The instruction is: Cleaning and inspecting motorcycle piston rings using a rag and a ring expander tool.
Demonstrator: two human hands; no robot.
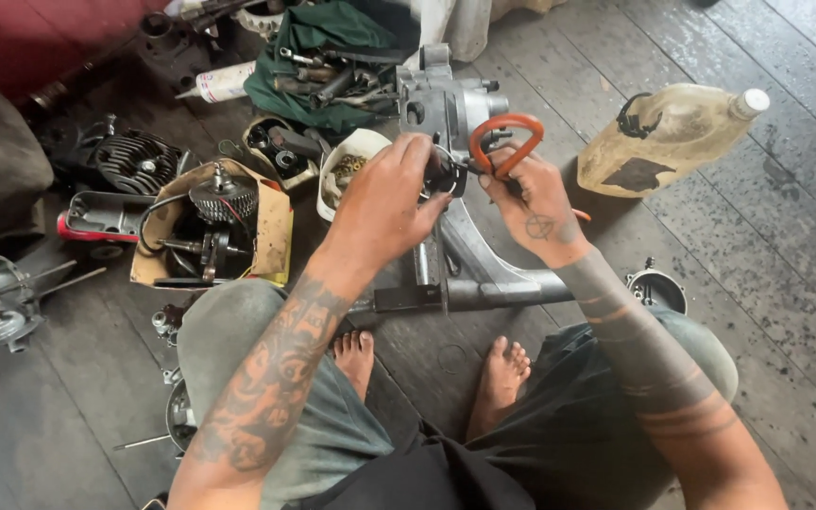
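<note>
On the plank floor (pixel 757 283), left to right: a finned cylinder (pixel 137 161), a cardboard tray (pixel 271 231) holding a flywheel assembly (pixel 219 200), a white bowl (pixel 356 151) of small parts. The left hand (pixel 384 203) has its fingers curled around a small ring-like part at the grey engine casing (pixel 446 113); the right hand (pixel 535 203) squeezes orange-handled pliers (pixel 505 142) there. The casing, greasy and stripped, looks mid-job, with parts lying loose. A stained oil jug (pixel 668 137) lies right.
</note>
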